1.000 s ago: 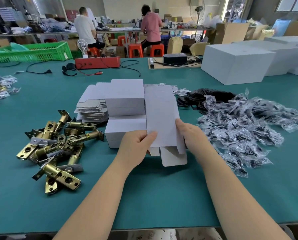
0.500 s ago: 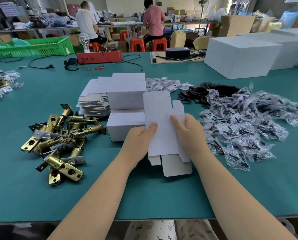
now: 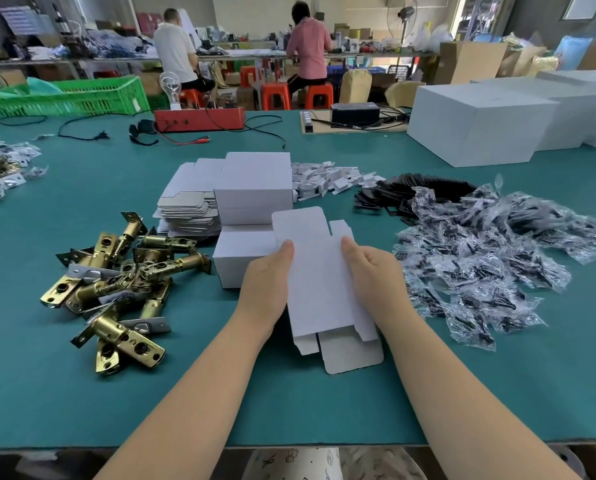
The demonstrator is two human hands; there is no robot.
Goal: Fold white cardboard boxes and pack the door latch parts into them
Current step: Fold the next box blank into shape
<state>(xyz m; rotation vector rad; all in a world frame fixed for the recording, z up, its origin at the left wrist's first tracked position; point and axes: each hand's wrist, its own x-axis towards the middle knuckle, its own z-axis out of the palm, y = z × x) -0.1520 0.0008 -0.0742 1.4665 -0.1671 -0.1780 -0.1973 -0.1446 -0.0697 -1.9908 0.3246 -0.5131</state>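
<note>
A flat white cardboard box blank (image 3: 319, 282) is held upright above the green table, flaps open at both ends. My left hand (image 3: 268, 282) grips its left edge, thumb on the front. My right hand (image 3: 372, 271) grips its right edge the same way. Brass door latch parts (image 3: 116, 282) lie in a heap to the left. Two folded white boxes (image 3: 251, 199) are stacked just behind my left hand, with a stack of flat blanks (image 3: 189, 209) beside them.
A pile of small clear bags with black screws (image 3: 490, 258) lies to the right, black plates (image 3: 417, 192) behind it. White card inserts (image 3: 327, 178), a red device (image 3: 199, 119), large white cartons (image 3: 480, 123) and a green crate (image 3: 68, 97) stand farther back. Two people sit at a far bench.
Both hands lifted the box blank off the table and tilted it upright toward me; the thumbs moved further onto its front. The view shifted slightly forward.
</note>
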